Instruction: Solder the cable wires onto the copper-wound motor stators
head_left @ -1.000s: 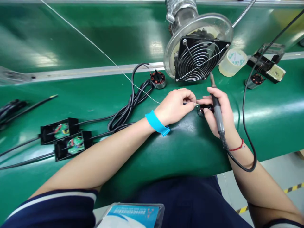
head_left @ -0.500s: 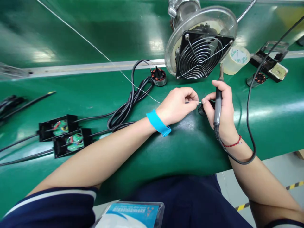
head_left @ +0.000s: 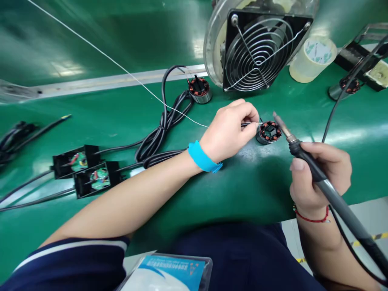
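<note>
Head view: the right hand (head_left: 318,173) has pulled back from the small motor coil (head_left: 268,132) and now grips the soldering iron (head_left: 306,157) aimed at it. The left hand (head_left: 230,129) still pinches a thin wire (head_left: 251,124) against the coil on the green table (head_left: 121,117).

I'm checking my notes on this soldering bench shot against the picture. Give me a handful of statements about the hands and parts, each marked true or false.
1. The right hand grips a soldering iron. True.
2. The iron's tip is pressed into the fan. False: it points at the small stator on the green mat.
3. The left hand pinches a thin wire beside the stator. True.
4. The left wrist wears a red string. False: it wears a blue wristband; the red string is on the right wrist.
5. Two open black boxes lie at the left. True.
</note>
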Demonstrator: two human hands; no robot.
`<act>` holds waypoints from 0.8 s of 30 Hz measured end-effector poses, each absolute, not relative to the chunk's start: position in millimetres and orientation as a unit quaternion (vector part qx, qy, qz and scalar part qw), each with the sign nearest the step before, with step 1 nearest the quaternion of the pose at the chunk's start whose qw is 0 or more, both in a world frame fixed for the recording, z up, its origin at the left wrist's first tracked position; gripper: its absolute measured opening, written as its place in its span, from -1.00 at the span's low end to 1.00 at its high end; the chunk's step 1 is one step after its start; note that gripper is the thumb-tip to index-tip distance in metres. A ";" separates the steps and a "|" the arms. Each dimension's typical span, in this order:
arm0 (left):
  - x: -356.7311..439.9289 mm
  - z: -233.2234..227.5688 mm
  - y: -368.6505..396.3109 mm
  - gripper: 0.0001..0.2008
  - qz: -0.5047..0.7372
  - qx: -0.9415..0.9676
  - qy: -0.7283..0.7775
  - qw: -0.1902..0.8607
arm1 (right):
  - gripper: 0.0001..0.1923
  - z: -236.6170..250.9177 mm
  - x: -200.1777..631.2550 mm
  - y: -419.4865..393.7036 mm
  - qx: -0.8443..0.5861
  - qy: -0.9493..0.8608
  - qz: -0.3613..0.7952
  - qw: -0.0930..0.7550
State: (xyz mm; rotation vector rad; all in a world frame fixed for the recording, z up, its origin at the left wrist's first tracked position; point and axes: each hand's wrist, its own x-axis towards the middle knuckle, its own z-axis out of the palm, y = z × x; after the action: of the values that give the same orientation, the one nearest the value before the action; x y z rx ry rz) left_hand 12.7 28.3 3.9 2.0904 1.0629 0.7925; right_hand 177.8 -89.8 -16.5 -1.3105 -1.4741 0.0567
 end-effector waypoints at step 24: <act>11.6 2.9 26.5 -0.88 0.304 0.798 0.421 0.307 | -0.75 -13.1 174.4 -87.8 -0.548 -0.647 0.051 0.527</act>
State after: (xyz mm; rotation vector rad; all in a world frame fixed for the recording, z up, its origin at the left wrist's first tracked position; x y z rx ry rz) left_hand 11.6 26.5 2.9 2.1113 1.1129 0.8043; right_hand 174.4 -87.8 -13.1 -1.3106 -1.5474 0.1228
